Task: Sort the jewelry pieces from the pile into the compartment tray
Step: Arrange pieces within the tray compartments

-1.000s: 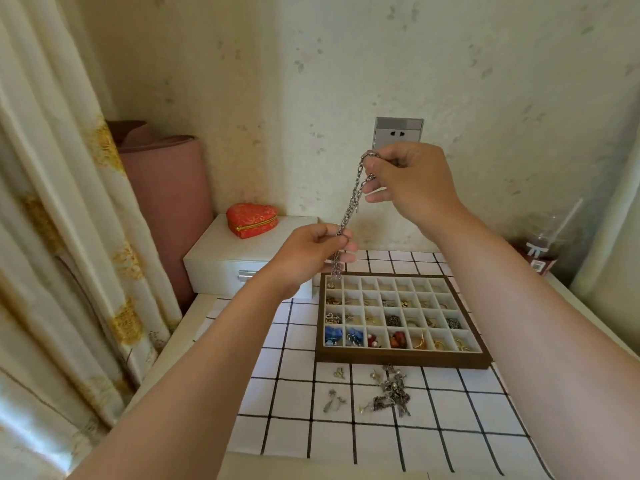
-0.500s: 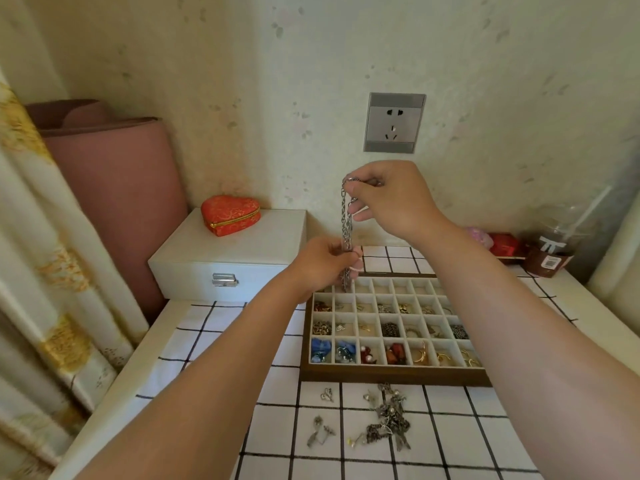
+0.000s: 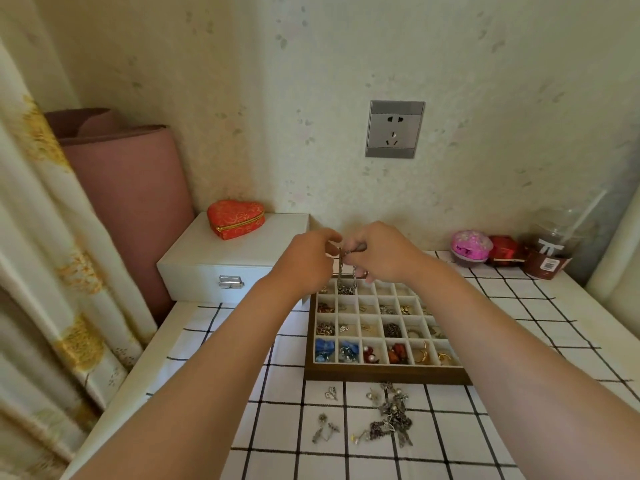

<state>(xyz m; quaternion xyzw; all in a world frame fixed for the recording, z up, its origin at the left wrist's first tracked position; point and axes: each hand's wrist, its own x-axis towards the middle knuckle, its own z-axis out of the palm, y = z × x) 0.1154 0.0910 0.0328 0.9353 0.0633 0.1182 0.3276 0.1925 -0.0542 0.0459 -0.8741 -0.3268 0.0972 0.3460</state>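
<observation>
Far left of table: white box (image 3: 235, 261) with a red heart box (image 3: 236, 219) on top, just beside the tray (image 3: 388, 374). Not part of this step.
Left grip: left hand (image 3: 304, 263) is above the tray's back-left corner, fingers curled, pinching one top end of the chain (image 3: 341, 270).
Task thing: the silver chain hangs in two strands between the hands. Its lower links are already heaped in the target cell (image 3: 346, 291).
Cell: back row, second from left as far as I can tell; the hands hide part of that row.
Right grip: right hand (image 3: 384, 254) is touching or nearly touching the left hand and pinches the other top end, remaining fingers curled under.
Step (judged): feeding the chain down into that one cell.
Do it well: lower both pinches together, straight down and slowly, so the links coil on the heap. Keep both strands inside the dividers. Let go only once the chain is slack, one end at a time.
Risk: a loop drapes over a divider into the next cell, or a link catches a finger and drags the heap out.
Progress (judged): many tray cells already hold pieces.
Front of tray: the pile (image 3: 391, 415) lies on the checked table (image 3: 207, 341), with loose pieces (image 3: 323, 427) left of it, not yet sorted.
Far right: pink case (image 3: 471, 245) and cup (image 3: 550, 251), well apart.
</observation>
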